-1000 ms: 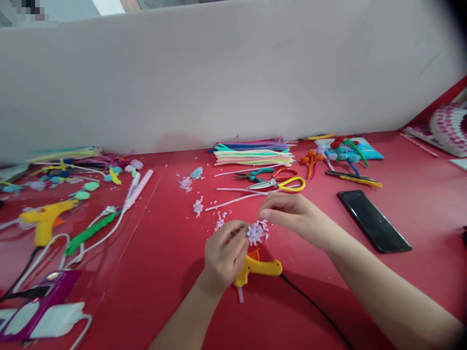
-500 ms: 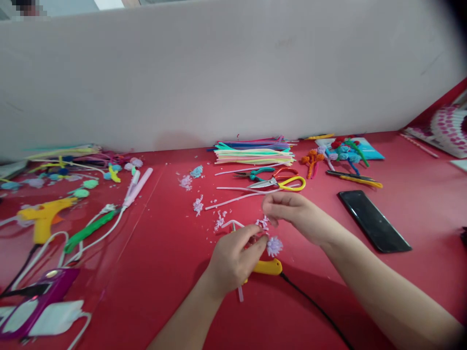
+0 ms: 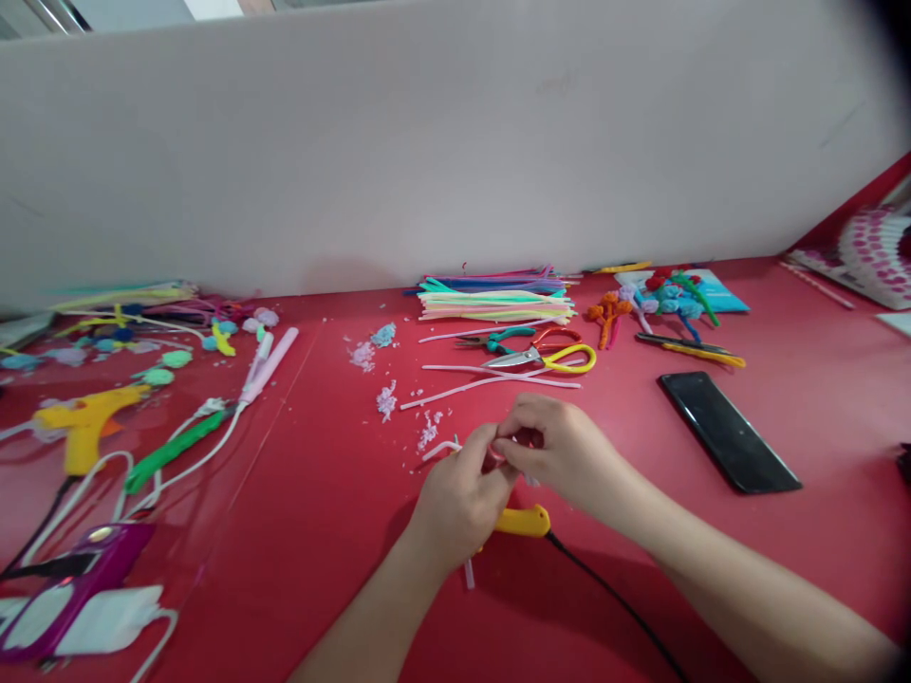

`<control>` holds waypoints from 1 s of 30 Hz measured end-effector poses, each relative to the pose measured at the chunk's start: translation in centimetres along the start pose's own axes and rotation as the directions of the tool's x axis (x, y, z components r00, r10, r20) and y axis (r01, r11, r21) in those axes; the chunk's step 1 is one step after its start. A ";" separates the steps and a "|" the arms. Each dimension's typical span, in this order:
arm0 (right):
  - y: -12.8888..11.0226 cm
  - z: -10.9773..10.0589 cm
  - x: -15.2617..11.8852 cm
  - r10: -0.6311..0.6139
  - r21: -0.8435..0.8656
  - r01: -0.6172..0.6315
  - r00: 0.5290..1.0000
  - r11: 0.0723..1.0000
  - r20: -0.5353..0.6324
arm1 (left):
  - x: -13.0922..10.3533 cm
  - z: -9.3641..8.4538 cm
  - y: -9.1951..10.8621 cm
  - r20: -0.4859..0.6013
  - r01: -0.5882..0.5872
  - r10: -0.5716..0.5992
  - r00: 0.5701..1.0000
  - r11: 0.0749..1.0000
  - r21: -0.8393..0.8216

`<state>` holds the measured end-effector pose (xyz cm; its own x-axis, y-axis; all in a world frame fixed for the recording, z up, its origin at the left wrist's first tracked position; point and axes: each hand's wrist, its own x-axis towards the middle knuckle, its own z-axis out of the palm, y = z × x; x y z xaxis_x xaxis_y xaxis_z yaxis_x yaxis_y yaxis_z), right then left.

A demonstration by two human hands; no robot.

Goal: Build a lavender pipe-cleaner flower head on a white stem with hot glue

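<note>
My left hand (image 3: 462, 503) is closed, fingertips pinched, and a bent pale pink pipe cleaner (image 3: 442, 448) sticks out past its knuckles. Against those fingertips my right hand (image 3: 548, 441) pinches too; what lies between its fingers is hidden. A yellow glue gun (image 3: 523, 521) with a black cord lies under my hands, mostly covered, and a clear glue stick (image 3: 470, 574) pokes out below. Of a lilac tuft under my right hand, only a sliver shows. Beyond my hands, lilac clippings (image 3: 428, 432) are scattered, and pale pink pipe cleaners (image 3: 491, 383) lie loose.
Yellow-handled scissors (image 3: 569, 359), teal-handled pliers (image 3: 509, 339) and a pipe cleaner bundle (image 3: 498, 304) lie farther back. To the right are a black phone (image 3: 730, 432) and pipe cleaner flowers (image 3: 669, 299). Another yellow glue gun (image 3: 89, 422), a pink heated tool (image 3: 267, 365) and cables are left.
My right hand has moved left and down to meet my left fingertips, covering most of the lilac tuft. The bent pipe cleaner's end has shifted slightly left and down.
</note>
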<state>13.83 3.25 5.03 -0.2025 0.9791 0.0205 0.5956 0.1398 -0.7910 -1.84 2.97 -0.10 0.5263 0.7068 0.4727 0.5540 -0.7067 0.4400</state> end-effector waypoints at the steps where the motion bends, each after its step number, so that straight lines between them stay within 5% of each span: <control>1: 0.0 0.0 0.0 -0.024 0.012 0.024 0.999 1.000 -0.025 | 0.0 -0.1 0.1 0.007 -0.025 0.025 1.000 1.000 0.015; 6: 1.2 -1.9 1.1 -0.080 0.105 0.111 0.960 0.988 -0.269 | -0.1 -0.7 0.2 -0.077 -0.145 0.145 0.986 0.989 0.000; 11: 5.1 -4.6 3.2 0.047 -0.003 -0.053 0.909 0.999 -0.413 | -0.5 -1.2 -0.5 -0.278 -0.152 0.081 0.957 0.958 -0.243; 15: 7.4 -5.5 4.4 0.065 -0.213 -0.195 0.864 0.957 -0.500 | -0.6 -1.4 -0.6 -0.359 -0.124 0.018 0.933 0.953 -0.275; 24: 10.1 -7.1 4.7 0.110 -0.423 -0.350 0.862 0.836 -0.495 | -0.8 -1.3 -1.2 -0.442 -0.018 -0.155 0.884 0.931 -0.364; 30: 6.4 -6.1 3.8 0.037 -0.284 -0.104 0.972 0.953 -0.231 | -0.8 -1.2 -1.3 -0.433 0.001 -0.177 0.884 0.926 -0.377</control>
<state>21.64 8.78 3.80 0.0050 0.9913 0.1317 0.8094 0.0734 -0.5827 -3.79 3.32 -0.13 0.0882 0.7368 0.6703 0.2700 -0.6654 0.6959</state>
